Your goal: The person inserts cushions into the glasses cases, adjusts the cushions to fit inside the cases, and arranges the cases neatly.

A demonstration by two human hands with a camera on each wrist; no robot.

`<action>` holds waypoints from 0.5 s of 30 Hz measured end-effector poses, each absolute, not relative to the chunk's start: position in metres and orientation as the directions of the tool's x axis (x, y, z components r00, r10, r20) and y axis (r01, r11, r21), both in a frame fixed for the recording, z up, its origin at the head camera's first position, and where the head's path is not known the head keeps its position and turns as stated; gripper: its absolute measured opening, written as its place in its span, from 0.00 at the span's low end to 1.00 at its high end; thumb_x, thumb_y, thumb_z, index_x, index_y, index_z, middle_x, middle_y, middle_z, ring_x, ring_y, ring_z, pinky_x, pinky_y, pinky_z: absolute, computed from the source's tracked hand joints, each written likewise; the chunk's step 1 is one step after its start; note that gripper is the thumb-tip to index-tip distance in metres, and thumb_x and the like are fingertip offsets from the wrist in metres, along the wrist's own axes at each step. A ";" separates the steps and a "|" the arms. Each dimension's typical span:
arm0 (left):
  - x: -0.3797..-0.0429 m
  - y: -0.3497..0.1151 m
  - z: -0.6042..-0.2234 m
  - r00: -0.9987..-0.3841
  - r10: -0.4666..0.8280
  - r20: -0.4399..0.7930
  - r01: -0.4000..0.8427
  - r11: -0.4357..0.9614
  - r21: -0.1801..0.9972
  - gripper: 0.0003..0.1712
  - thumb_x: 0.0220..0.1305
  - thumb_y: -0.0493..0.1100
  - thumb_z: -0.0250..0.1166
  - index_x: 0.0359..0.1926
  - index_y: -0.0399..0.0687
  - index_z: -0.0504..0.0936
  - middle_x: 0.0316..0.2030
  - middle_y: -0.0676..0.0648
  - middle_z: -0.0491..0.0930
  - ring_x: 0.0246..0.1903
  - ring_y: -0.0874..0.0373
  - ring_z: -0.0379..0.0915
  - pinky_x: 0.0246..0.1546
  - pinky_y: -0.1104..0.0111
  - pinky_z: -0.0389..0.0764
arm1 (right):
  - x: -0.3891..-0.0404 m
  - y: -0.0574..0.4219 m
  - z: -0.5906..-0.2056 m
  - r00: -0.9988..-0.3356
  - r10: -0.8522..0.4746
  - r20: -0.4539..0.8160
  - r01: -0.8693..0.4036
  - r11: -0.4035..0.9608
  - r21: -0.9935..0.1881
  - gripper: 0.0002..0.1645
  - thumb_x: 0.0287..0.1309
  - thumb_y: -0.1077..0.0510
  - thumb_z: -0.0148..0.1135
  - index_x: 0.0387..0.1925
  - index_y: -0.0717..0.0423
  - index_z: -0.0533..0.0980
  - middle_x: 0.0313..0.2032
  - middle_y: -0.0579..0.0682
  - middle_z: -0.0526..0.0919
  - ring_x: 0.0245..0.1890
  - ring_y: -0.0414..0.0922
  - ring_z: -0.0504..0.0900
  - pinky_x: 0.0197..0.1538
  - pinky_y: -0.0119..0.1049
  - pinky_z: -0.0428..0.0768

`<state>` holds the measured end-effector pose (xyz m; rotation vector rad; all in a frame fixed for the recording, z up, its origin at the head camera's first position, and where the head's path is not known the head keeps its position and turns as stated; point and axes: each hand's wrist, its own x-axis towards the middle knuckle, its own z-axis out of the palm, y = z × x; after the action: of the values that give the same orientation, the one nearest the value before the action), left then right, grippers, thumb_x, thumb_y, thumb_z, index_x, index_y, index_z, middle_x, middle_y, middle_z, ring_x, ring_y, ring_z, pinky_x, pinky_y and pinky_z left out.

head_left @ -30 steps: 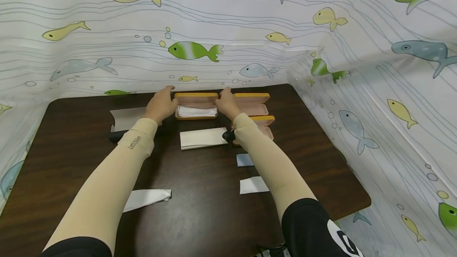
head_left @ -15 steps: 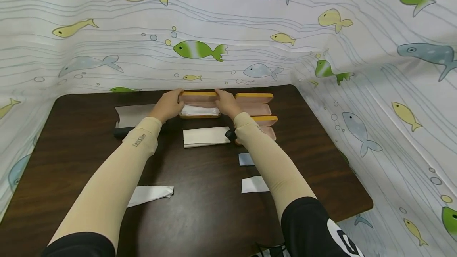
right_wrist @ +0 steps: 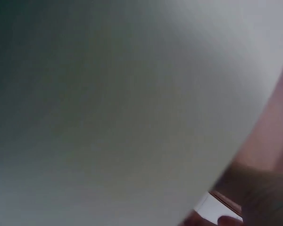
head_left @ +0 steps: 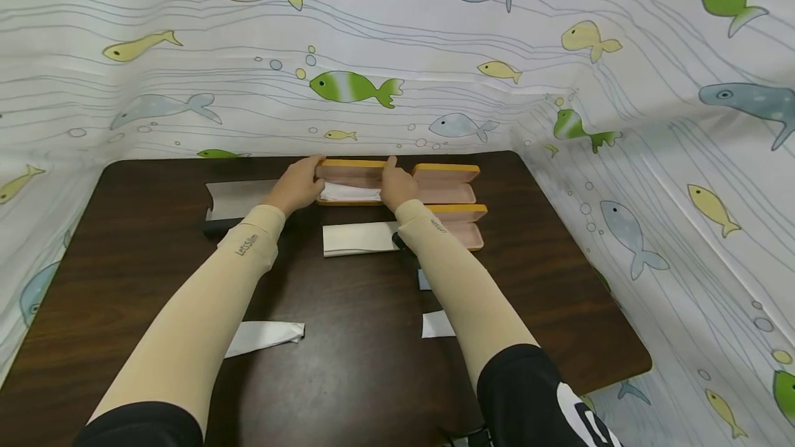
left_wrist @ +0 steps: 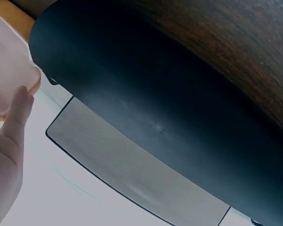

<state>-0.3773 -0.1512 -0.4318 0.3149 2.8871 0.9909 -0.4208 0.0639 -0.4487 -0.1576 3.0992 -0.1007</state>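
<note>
An orange-rimmed, pink-lined glasses case (head_left: 352,164) lies with its lid up near the table's far edge, a folded white cloth (head_left: 350,193) inside. My left hand (head_left: 297,183) grips the left end of this case; in the left wrist view a finger (left_wrist: 20,106) lies along the pink-lined case's (left_wrist: 7,61) rim. At the right end, my right hand (head_left: 399,185) touches the case, one finger pointing up beside the lid. How its other fingers lie is hidden in the head view, and the right wrist view is blurred and mostly blocked by a pale shape.
Two more pink-lined cases (head_left: 446,183) stand open to the right, one nearer. To the left is an open black case (head_left: 239,202) with grey lining. A cream folded piece (head_left: 354,239), a blue piece (head_left: 424,280) and white pieces (head_left: 263,338) lie on the dark table (head_left: 348,378).
Both hands have closed in on the ends of the case from either side; the right hand then shifted slightly back to the right. The case stays in place while the head view drifts.
</note>
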 end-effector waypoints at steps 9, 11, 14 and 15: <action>-0.375 -0.154 -0.433 -0.975 0.221 -0.020 0.161 0.764 0.624 0.35 0.74 0.36 0.51 0.78 0.37 0.53 0.75 0.33 0.57 0.55 0.40 0.68 0.55 0.48 0.70 | -0.421 0.055 -0.445 -0.997 -0.072 0.038 -0.069 0.994 0.083 0.26 0.71 0.46 0.60 0.59 0.59 0.67 0.30 0.52 0.85 0.26 0.46 0.85 0.27 0.39 0.82; -0.375 -0.155 -0.433 -0.973 0.229 -0.020 0.167 0.766 0.620 0.36 0.74 0.36 0.52 0.79 0.37 0.52 0.75 0.33 0.57 0.58 0.40 0.67 0.55 0.49 0.70 | -0.419 0.056 -0.444 -0.996 -0.083 0.025 -0.080 0.992 0.100 0.29 0.72 0.46 0.60 0.64 0.59 0.65 0.33 0.52 0.85 0.28 0.46 0.85 0.30 0.39 0.82; -0.375 -0.155 -0.434 -0.973 0.226 -0.032 0.158 0.769 0.620 0.36 0.75 0.36 0.52 0.79 0.38 0.53 0.75 0.34 0.58 0.52 0.40 0.70 0.51 0.50 0.72 | -0.416 0.057 -0.441 -0.991 -0.131 -0.004 -0.131 0.988 0.079 0.35 0.73 0.51 0.58 0.73 0.58 0.59 0.45 0.56 0.85 0.33 0.48 0.86 0.33 0.41 0.83; -0.375 -0.156 -0.434 -0.974 0.223 -0.037 0.153 0.772 0.617 0.36 0.75 0.37 0.52 0.79 0.38 0.53 0.74 0.34 0.59 0.50 0.41 0.71 0.49 0.51 0.73 | -0.415 0.057 -0.440 -0.987 -0.159 -0.013 -0.160 0.985 0.063 0.36 0.74 0.54 0.57 0.76 0.58 0.56 0.50 0.57 0.84 0.35 0.49 0.86 0.34 0.42 0.84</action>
<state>-0.3746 -0.1559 -0.4343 0.3034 2.8543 0.9806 -0.4150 0.0573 -0.4404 -0.2508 3.1225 0.1004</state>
